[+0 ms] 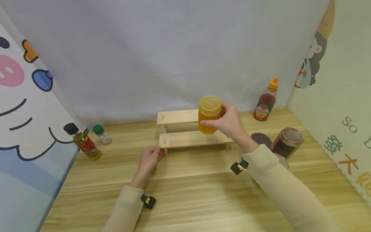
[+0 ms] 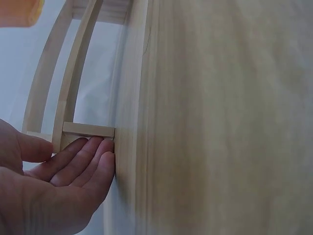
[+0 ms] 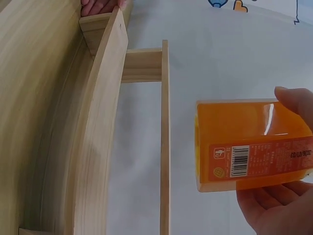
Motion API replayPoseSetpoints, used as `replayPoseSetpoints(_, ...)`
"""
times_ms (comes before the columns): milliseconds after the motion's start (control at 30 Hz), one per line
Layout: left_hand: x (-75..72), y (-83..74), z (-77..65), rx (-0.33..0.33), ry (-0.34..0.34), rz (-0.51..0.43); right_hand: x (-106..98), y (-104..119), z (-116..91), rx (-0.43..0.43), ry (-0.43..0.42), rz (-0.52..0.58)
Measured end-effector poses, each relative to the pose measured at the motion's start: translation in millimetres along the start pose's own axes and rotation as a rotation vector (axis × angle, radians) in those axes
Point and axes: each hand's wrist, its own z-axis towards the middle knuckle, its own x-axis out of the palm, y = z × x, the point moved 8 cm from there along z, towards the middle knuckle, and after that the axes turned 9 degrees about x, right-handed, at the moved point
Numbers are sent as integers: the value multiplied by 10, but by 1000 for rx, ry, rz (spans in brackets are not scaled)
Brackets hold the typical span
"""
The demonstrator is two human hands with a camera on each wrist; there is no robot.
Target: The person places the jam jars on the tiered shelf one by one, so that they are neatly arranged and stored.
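My right hand grips a jar of orange-gold honey with a yellow lid, thumb on one side and fingers on the other. The jar is held up over the two-tier wooden shelf rack, in front of its upper board. A red label with a barcode faces the right wrist view. At the rack's left end, my left hand holds the lower board's corner. In the left wrist view its thumb lies at the board's end while the fingers reach under it against the leg.
On the left stand an oil bottle with a black cap and a small green-capped shaker. A red sauce bottle stands at the back right. Dark jars are beside my right forearm. A pale curtain hangs behind the rack.
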Motion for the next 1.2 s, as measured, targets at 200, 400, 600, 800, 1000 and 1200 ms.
replayPoseSetpoints(200, -6, -18, -12, 15, 2, 3, 164, -58, 180, 59, -28, -1)
replayPoseSetpoints(400, -35, -20, -17, 18, -8, 24, 361, -92, 354, 99, -46, -19)
replayPoseSetpoints(600, -18, -58, -5, 38, 5, 30, 515, -93, 489, 84, -48, 8)
replayPoseSetpoints(800, -30, -27, -17, 31, 5, 25, 668, -110, 597, 83, -21, 16)
replayPoseSetpoints(1000, -42, 3, -21, 31, 6, 21, 772, -144, 662, 112, -19, 5)
replayPoseSetpoints(1200, -32, -15, -11, 45, 12, 18, 849, -154, 742, 119, -16, -4)
